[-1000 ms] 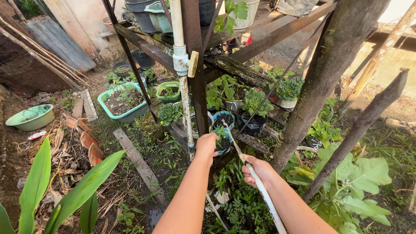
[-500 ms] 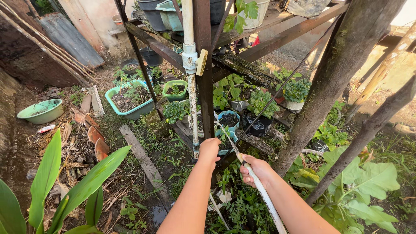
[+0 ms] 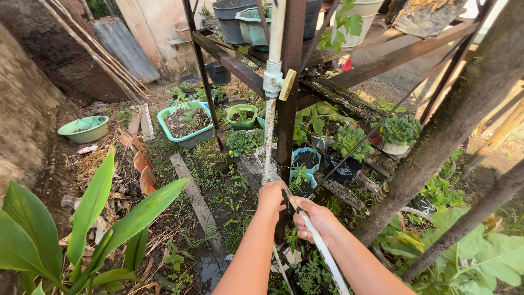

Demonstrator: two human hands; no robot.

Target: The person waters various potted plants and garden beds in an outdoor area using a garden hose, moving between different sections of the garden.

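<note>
Left hand hides the pipe's foot; right hand grips hose.

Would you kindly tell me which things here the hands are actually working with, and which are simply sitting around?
In hand:
- left hand at the foot of the upright pipe
- right hand gripping the white hose

Sitting around:
- green basin
- teal planter tub
- small green pot
- wooden plank
- blue pot
- tree trunk
</note>
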